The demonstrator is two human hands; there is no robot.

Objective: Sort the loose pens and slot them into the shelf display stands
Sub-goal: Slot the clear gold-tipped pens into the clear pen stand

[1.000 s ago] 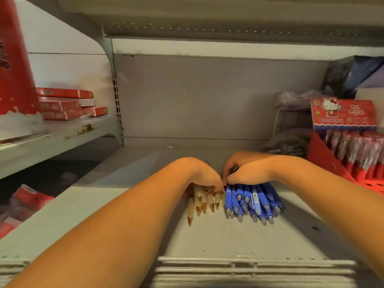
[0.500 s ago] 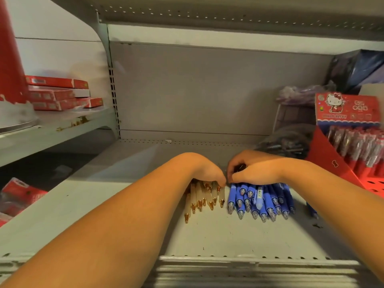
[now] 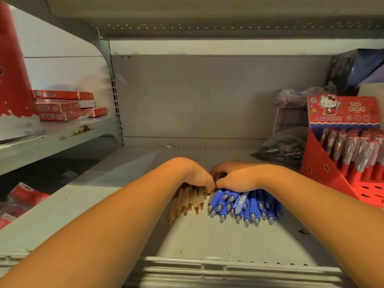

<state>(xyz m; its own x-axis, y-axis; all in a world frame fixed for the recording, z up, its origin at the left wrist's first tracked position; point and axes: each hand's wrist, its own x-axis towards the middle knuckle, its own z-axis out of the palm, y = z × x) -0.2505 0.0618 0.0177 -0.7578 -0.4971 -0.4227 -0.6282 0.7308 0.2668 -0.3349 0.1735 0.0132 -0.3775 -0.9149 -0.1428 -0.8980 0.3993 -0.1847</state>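
left hand [image 3: 195, 175] curled on gold pens [image 3: 187, 202], right hand [image 3: 234, 177] on blue pens [image 3: 245, 204], mid shelf [image 3: 207, 235] nr front edge. light, stiff, slick, prob roll apart; grip each bunch round barrels.

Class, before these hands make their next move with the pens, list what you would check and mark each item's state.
1. Gold pens and blue pens in separate groups: ok.
2. Blue group all alike: not ok, a paler pen lies among them.
3. Gold tips level: not ok, one juts out.
4. Left hand and right hand gripping firmly: cannot tell, fingers hidden.
5. Red stand has free holes: ok.
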